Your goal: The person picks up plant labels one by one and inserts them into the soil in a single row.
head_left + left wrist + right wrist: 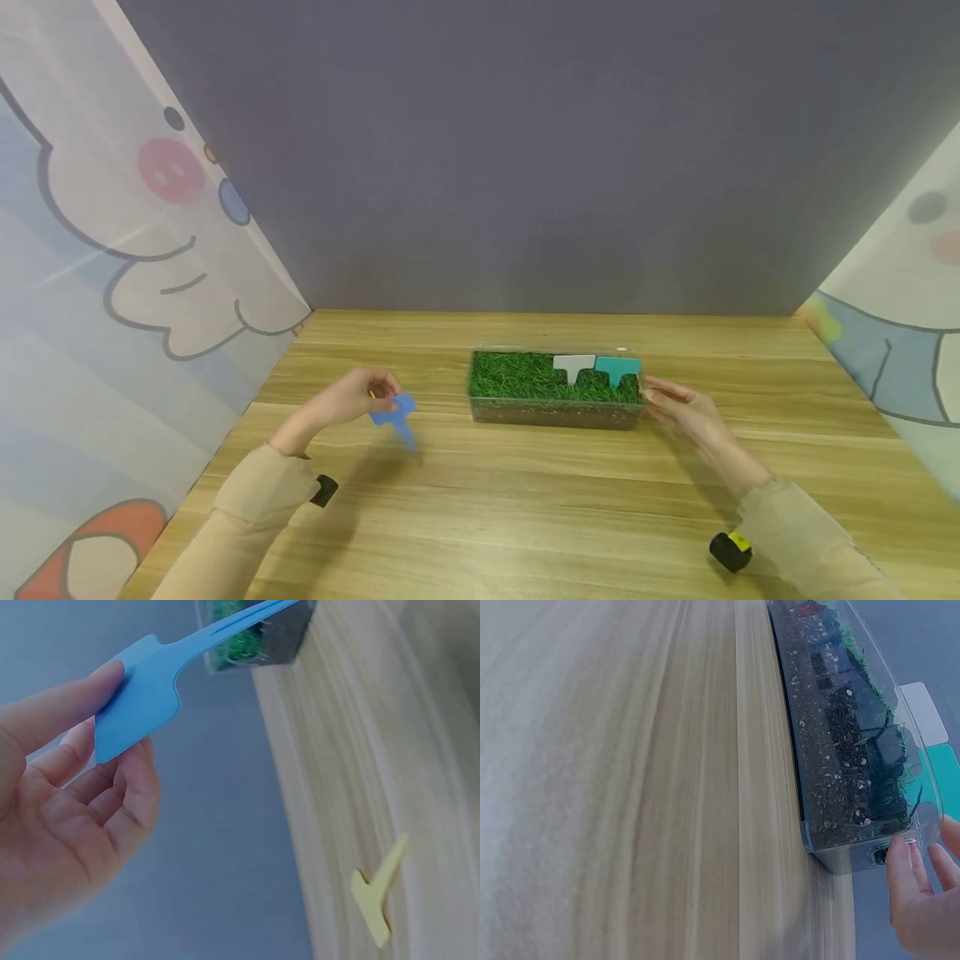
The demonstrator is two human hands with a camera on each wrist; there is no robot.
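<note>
My left hand [354, 400] pinches the wide head of a blue T-shaped plant label [142, 701] between thumb and fingers, its stem pointing away from the hand. A yellow plant label [376, 892] lies on the table below, mostly hidden by that hand in the head view. To the right stands a clear planter box [555, 414] with dark soil and green grass [517, 375]. White [574, 365] and teal [618, 367] plant labels stand upright toward its right end. At that end, my right hand [686, 410] holds the wall near the rim with its fingertips.
The wooden table [525, 517] runs back to a grey wall [525, 167]. Cartoon-printed curtains [112, 275] hang at the left and right sides. A black wrist camera [730, 552] sits beside the right sleeve.
</note>
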